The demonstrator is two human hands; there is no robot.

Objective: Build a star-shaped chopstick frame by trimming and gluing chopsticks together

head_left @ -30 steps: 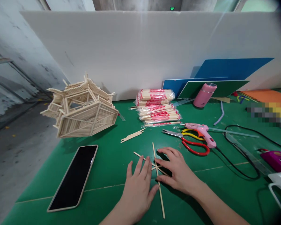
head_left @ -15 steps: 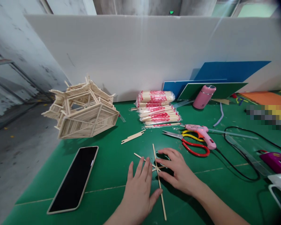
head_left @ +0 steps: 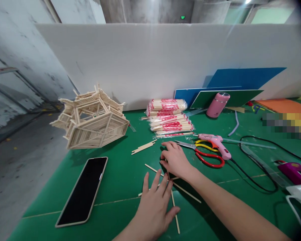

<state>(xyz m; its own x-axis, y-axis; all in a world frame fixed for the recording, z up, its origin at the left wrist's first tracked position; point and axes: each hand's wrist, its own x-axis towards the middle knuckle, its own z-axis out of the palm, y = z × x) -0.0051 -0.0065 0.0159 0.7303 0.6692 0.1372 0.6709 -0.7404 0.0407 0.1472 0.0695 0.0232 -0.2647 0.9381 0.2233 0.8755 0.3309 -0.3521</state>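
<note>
Sticks (head_left: 188,193): crossed on green table (head_left: 115,214), crossing at left fingertips, one reaching up to right fingers
Stick look: thin, straight, pale wood, ends fanned out
Left hand (head_left: 155,202): flat, fingers slightly spread, tips on crossing
Right hand (head_left: 176,159): fingers curled; can't tell if pinching

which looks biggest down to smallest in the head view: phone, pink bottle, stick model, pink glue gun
1. stick model
2. phone
3. pink bottle and pink glue gun, too alike to rank
</note>
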